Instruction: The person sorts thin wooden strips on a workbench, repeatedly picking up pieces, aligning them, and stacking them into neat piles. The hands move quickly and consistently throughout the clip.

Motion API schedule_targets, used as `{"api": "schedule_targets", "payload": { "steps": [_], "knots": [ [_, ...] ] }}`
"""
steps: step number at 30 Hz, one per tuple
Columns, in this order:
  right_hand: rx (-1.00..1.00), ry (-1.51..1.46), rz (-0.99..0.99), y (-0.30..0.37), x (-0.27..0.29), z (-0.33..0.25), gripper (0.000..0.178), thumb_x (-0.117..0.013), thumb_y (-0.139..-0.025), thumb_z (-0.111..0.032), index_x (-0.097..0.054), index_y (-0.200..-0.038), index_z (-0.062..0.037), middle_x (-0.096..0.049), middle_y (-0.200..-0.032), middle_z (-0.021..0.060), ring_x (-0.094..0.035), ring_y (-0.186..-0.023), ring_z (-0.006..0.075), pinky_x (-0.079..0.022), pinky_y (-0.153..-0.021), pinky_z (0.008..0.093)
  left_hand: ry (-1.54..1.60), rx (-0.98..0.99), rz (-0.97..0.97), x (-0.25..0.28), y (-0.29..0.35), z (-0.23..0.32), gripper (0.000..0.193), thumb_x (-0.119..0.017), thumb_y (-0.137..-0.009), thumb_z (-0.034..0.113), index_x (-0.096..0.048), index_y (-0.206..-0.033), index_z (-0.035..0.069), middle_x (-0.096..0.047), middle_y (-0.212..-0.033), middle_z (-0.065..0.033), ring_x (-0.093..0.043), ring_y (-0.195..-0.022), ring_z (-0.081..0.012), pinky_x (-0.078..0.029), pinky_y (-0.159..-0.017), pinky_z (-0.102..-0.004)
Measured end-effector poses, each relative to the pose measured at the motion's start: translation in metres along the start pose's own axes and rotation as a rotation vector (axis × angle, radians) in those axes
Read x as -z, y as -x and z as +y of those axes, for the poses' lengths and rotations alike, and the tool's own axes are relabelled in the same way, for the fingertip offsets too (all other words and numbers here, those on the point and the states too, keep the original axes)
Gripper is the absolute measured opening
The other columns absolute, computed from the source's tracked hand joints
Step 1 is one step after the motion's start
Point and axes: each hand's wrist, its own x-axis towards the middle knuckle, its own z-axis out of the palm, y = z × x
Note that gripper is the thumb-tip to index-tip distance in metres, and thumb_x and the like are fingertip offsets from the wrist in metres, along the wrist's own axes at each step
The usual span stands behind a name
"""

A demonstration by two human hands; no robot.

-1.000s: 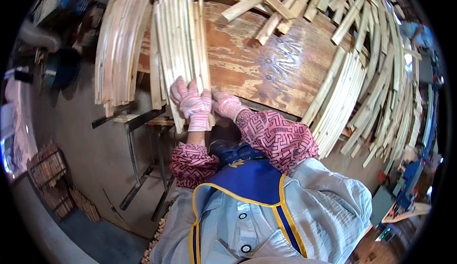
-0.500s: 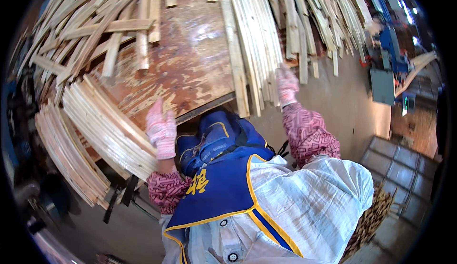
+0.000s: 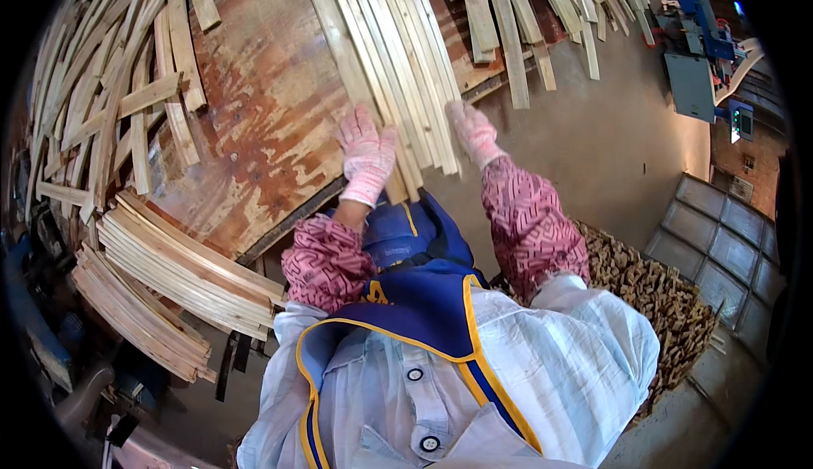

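A row of long pale wooden slats (image 3: 394, 63) lies side by side on the worktable, their near ends jutting past its front edge. My left hand (image 3: 367, 151), in a pinkish-white glove, rests at the left side of the row near those ends, fingers stretched out. On the opposite side, my gloved right hand (image 3: 474, 130) touches the outermost slat with its fingers extended. Neither hand is wrapped round a slat. The undersides of both palms are hidden.
Loose slats (image 3: 110, 88) lie jumbled at the far left, and more slats (image 3: 508, 20) spread at the far right. Stacked slats (image 3: 182, 266) stand left of the worn worktable (image 3: 271, 105). A heap of wood offcuts (image 3: 652, 308) sits on the floor at right.
My left hand has moved right, from beside the left stack to the row of slats. The view has shifted, and my right hand stays at the row's right side.
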Motion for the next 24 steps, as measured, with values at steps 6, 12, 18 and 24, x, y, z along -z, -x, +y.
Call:
{"api": "schedule_targets", "payload": {
  "steps": [6, 12, 18, 24],
  "knots": [
    [0.148, -0.081, -0.130, 0.020, -0.007, -0.015, 0.048, -0.053, -0.093, -0.045, -0.060, -0.126, -0.0104, -0.063, -0.120, 0.0195, -0.058, -0.112, 0.0359, -0.044, -0.096, 0.0382, 0.682, -0.124, -0.037, 0.014, -0.001, -0.030, 0.083, -0.056, -0.089, 0.010, -0.005, -0.153, 0.002, -0.028, -0.155, -0.0193, -0.033, -0.139, -0.0272, -0.033, -0.110, -0.0340],
    [0.009, -0.146, 0.052, 0.054, 0.007, -0.052, 0.062, -0.066, -0.083, -0.046, -0.057, -0.130, -0.0071, -0.060, -0.127, 0.0197, -0.056, -0.118, 0.0342, -0.042, -0.101, 0.0402, -0.326, -0.132, 0.047, 0.024, 0.021, -0.010, 0.075, -0.062, -0.080, 0.052, -0.047, -0.134, 0.003, -0.041, -0.137, -0.0206, -0.035, -0.129, -0.0423, -0.030, -0.107, -0.0538],
    [0.138, -0.437, -0.329, 0.062, 0.000, -0.045, 0.093, -0.085, -0.069, -0.029, -0.036, -0.144, -0.0046, -0.059, -0.128, 0.0163, -0.054, -0.121, 0.0255, -0.043, -0.102, 0.0356, 0.162, -0.074, -0.073, 0.027, 0.028, -0.018, 0.091, -0.071, -0.077, 0.047, -0.029, -0.145, 0.003, -0.037, -0.145, -0.0188, -0.036, -0.132, -0.0365, -0.030, -0.110, -0.0465],
    [0.392, -0.812, -0.475, 0.135, 0.009, -0.086, 0.110, -0.090, -0.066, -0.030, -0.023, -0.149, -0.0042, -0.049, -0.137, 0.0119, -0.045, -0.127, 0.0227, -0.038, -0.107, 0.0356, 0.994, 0.036, -0.356, 0.107, 0.064, -0.015, 0.095, -0.080, -0.073, 0.010, -0.019, -0.146, 0.005, -0.053, -0.130, -0.0137, -0.055, -0.115, -0.0246, -0.046, -0.100, -0.0359]
  ]
}}
